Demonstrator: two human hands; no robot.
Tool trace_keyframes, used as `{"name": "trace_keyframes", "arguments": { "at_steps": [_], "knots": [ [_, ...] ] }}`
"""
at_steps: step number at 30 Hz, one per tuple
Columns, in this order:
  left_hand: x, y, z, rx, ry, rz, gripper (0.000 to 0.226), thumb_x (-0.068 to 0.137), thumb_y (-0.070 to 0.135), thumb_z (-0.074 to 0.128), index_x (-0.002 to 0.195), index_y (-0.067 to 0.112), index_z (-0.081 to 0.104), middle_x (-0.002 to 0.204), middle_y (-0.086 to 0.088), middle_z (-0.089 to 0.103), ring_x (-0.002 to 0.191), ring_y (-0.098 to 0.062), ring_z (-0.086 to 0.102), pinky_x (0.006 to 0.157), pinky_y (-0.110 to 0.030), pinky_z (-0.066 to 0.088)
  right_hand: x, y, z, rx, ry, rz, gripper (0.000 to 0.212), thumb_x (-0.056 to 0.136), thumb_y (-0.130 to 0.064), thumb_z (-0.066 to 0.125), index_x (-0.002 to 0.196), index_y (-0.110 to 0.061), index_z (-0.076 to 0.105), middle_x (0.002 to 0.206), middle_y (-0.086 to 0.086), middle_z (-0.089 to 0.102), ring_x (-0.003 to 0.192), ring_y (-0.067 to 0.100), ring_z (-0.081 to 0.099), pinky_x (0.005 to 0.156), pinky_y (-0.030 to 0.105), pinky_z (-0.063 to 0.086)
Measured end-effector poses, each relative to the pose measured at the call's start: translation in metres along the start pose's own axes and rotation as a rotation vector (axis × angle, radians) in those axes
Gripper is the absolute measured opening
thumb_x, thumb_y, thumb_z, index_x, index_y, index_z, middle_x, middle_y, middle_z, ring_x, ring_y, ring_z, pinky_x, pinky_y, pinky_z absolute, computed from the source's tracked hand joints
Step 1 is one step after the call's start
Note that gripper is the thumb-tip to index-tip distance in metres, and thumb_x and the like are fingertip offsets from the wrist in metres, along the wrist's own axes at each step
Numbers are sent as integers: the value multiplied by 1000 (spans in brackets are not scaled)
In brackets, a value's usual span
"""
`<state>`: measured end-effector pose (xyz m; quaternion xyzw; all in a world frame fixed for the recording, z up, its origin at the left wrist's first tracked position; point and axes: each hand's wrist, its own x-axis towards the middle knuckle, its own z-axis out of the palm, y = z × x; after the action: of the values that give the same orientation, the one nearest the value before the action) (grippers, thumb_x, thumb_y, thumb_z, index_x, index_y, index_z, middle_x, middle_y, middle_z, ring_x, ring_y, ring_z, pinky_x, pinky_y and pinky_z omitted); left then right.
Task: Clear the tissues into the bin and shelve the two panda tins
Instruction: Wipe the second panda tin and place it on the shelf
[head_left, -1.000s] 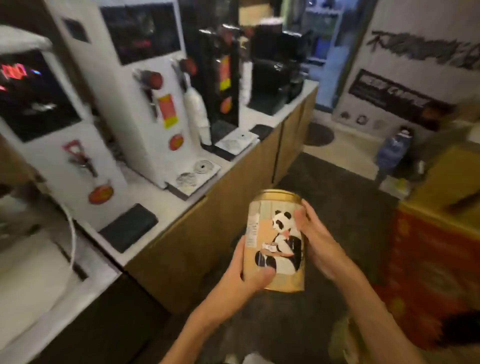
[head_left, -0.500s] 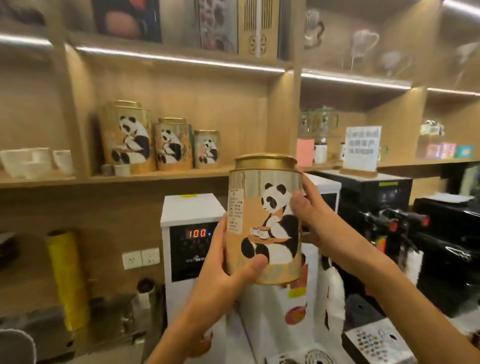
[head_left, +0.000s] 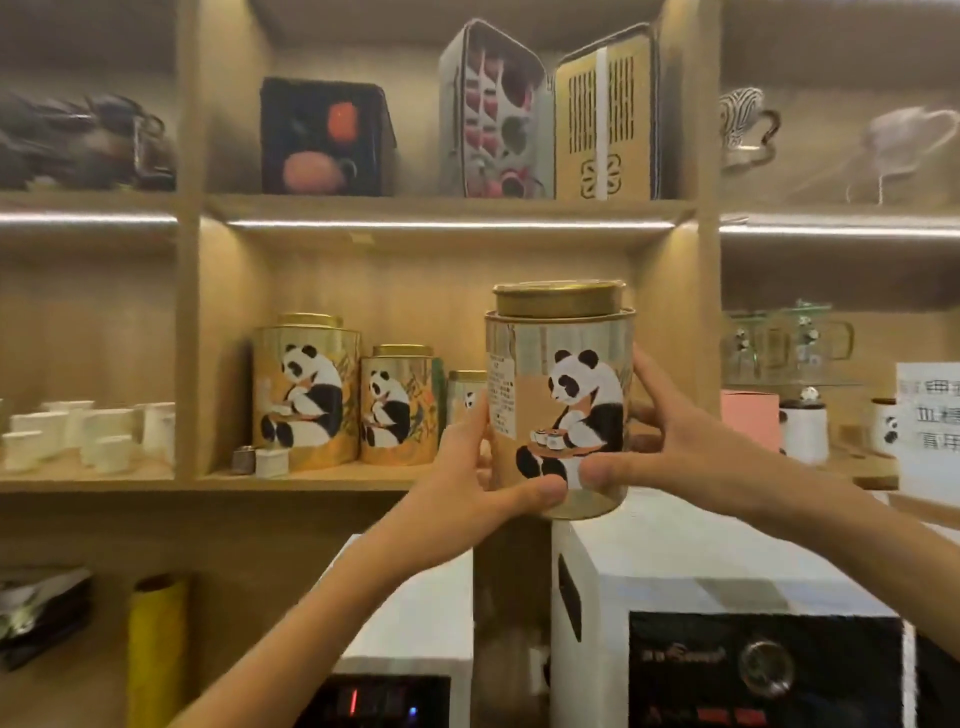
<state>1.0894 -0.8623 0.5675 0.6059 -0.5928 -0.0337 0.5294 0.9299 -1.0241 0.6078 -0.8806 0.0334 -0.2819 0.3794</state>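
Note:
I hold a gold panda tin (head_left: 561, 400) upright in both hands, in front of the lit wooden shelf (head_left: 322, 480). My left hand (head_left: 467, 467) grips its lower left side and my right hand (head_left: 670, 431) wraps its right side. The tin's base hangs level with the shelf board's front edge, to the right of the tins that stand there. On the shelf are a large panda tin (head_left: 306, 395), a medium panda tin (head_left: 400, 405) and a small panda tin (head_left: 465, 395), partly hidden by my left hand. No tissues or bin are in view.
Small white cups (head_left: 88, 431) fill the left compartment. Two tiny boxes (head_left: 260, 461) sit before the large tin. A pink box (head_left: 748, 415), white jars and a paper sign (head_left: 930, 431) are at right. White machines (head_left: 701, 587) stand below the shelf. Gift boxes line the upper shelf.
The view swung from the counter and floor up to the shelves. Both hands have raised the tin up and forward to shelf height, close to the compartment with the other panda tins.

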Motion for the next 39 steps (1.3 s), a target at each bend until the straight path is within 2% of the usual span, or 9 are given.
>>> {"name": "trace_keyframes", "arguments": {
  "at_steps": [3,7,11,15,20,23,26,32,39],
  "knots": [
    [68,-33,-5,112,69,-4,65,79,43,79,114,63,28,106,34,46,95,5,54,81,-13,47,69,34,-17,-30,-1,3,119,53,-50,88,139,-66,7,151,-7,39,104,2,54,88,28,46],
    [154,-90,-4,142,93,-154,64,78,46,79,127,30,41,114,13,59,103,-10,59,72,-22,48,150,88,-42,-12,-67,107,114,65,-39,87,150,-44,11,148,-1,44,118,14,54,95,34,52],
    [217,-135,16,123,66,-241,70,80,48,76,137,26,41,131,7,56,95,-4,54,79,-21,44,203,143,-65,142,-105,252,108,68,-23,85,150,-38,17,122,-9,57,108,15,60,70,25,61],
    [257,-170,40,165,30,-303,72,83,49,72,142,25,37,142,-1,49,125,-22,49,109,-45,42,235,203,-79,258,-92,330,110,67,-14,85,151,-35,18,120,-6,56,107,19,58,71,31,61],
    [281,-193,58,172,53,-360,63,90,37,68,142,21,36,144,-3,51,131,-25,48,110,-47,41,264,248,-78,357,-114,364,102,73,-6,83,149,-33,21,119,-2,57,104,21,59,65,30,61],
    [288,-212,61,217,77,-386,65,91,37,66,144,19,33,147,-5,48,133,-24,47,108,-41,41,283,267,-74,370,-142,369,105,73,-3,82,151,-31,16,125,1,53,113,25,55,88,41,56],
    [292,-231,64,336,98,-440,71,91,43,64,147,16,30,149,-8,44,135,-26,44,105,-39,41,296,286,-67,326,-159,396,112,71,-5,84,153,-29,11,146,8,41,135,33,39,113,50,35],
    [292,-254,81,493,216,-443,59,93,41,62,140,14,39,141,-9,52,131,-28,48,110,-49,41,316,321,-54,409,-225,397,123,64,-1,87,153,-33,8,116,-5,50,119,25,47,108,46,39],
    [296,-262,82,609,291,-460,57,91,44,62,133,11,42,134,-12,57,124,-30,53,105,-48,47,317,333,-41,429,-193,302,126,57,-19,92,154,-29,11,154,6,34,136,27,41,118,46,30]
  ]
}}
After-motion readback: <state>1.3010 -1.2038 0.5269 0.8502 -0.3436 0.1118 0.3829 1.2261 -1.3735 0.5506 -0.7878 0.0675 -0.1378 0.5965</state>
